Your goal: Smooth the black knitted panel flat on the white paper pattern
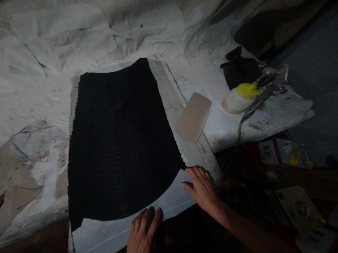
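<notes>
A black sheet [122,139] with an embossed, scale-like pattern and finely jagged edges lies on a pale board [171,84]. At its near end a white paper sheet [105,233] with a curved edge meets the black one. My left hand [142,233] rests on the near edge of the paper, fingers stretched forward; its thumb is hard to make out. Farther right, my right hand [201,185] lies at the paper's right corner, fingertips touching where paper and black sheet meet, thumb spread apart.
A beige rounded card [194,116] lies across the board's right edge. Behind it are a whitish bottle with a yellow top [239,98], a metal spray tool [262,99] and a dark cloth-like object [241,71]. Crumpled white covering [86,30] spans the back. Boxes [298,207] sit lower right.
</notes>
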The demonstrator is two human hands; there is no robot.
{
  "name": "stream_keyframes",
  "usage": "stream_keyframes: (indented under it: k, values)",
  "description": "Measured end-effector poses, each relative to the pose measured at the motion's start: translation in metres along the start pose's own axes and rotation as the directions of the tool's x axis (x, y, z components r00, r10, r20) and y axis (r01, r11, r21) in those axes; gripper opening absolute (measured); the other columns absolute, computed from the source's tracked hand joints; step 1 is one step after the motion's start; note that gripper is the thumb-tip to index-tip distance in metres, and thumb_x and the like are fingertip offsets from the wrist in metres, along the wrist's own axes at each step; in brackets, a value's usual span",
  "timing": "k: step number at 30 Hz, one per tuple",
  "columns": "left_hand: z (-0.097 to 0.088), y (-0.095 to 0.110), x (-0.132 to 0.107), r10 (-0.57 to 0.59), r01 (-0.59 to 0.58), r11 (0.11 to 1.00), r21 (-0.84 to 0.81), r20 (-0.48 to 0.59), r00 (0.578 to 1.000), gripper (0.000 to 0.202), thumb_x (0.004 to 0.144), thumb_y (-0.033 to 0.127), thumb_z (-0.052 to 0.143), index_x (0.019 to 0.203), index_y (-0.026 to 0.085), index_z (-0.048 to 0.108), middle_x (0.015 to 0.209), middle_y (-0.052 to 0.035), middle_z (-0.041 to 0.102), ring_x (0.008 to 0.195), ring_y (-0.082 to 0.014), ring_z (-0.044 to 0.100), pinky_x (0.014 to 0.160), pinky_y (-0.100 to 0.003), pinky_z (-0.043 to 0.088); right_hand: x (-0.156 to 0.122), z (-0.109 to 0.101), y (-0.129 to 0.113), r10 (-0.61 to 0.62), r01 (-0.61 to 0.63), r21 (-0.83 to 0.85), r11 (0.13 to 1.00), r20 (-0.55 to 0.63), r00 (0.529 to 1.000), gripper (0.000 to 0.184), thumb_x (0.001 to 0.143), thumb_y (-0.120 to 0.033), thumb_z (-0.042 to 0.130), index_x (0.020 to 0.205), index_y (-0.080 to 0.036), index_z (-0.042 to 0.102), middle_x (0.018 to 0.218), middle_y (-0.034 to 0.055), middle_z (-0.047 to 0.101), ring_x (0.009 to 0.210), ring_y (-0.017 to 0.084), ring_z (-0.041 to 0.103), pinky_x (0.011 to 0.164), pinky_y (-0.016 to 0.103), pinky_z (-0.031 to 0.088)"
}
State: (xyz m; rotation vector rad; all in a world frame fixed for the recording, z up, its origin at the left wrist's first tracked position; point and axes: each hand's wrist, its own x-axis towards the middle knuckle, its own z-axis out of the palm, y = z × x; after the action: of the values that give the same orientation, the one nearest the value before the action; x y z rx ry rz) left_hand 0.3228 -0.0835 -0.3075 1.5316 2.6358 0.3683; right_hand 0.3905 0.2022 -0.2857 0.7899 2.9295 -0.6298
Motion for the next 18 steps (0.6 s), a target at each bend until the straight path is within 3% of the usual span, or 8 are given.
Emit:
stream_keyframes:
  k: [4, 12, 18]
  values:
    - [0.006, -0.005, -0.003, 0.056, -0.056, 0.998, 0.04, -0.01, 0.998, 0.047, 0.092, 0.019, 0.05, 0.139, 0.022, 0.049, 0.124, -0.0044, 0.061, 0.115, -0.0181, 0.049, 0.092, -0.028, 0.04, 0.003, -0.004, -0.003, 0.06, -0.061, -0.066, 0.996, -0.018, 0.998, 0.045, 0.08, -0.02, 0.082, 0.114, -0.02, 0.054, 0.111, 0.0039, 0.055, 0.103, 0.027, 0.048, 0.084, 0.042, 0.035]
    - [0.022, -0.006, -0.01, -0.04, 0.04, 0.999, 0.026, 0.0, 0.999, 0.052, 0.088, 0.008, 0.048, 0.138, 0.021, 0.05, 0.123, -0.004, 0.062, 0.113, -0.019, 0.051, 0.094, -0.032, 0.039, 0.004, -0.009, 0.002, 0.073, -0.073, -0.022, 0.997, 0.026, 0.997, 0.036, 0.079, -0.015, 0.082, 0.101, -0.02, 0.054, 0.099, 0.0008, 0.058, 0.095, 0.025, 0.051, 0.08, 0.04, 0.035]
    - [0.021, 0.0, -0.007, -0.101, 0.1, 0.995, -0.019, -0.031, 0.994, 0.052, 0.089, 0.009, 0.044, 0.138, 0.023, 0.049, 0.12, -0.0046, 0.063, 0.112, -0.0201, 0.051, 0.092, -0.033, 0.04, 0.005, -0.005, 0.002, -0.038, 0.039, -0.036, 0.999, 0.033, 0.999, 0.043, 0.083, -0.012, 0.077, 0.117, -0.021, 0.053, 0.11, 0.003, 0.055, 0.103, 0.026, 0.048, 0.086, 0.042, 0.034]
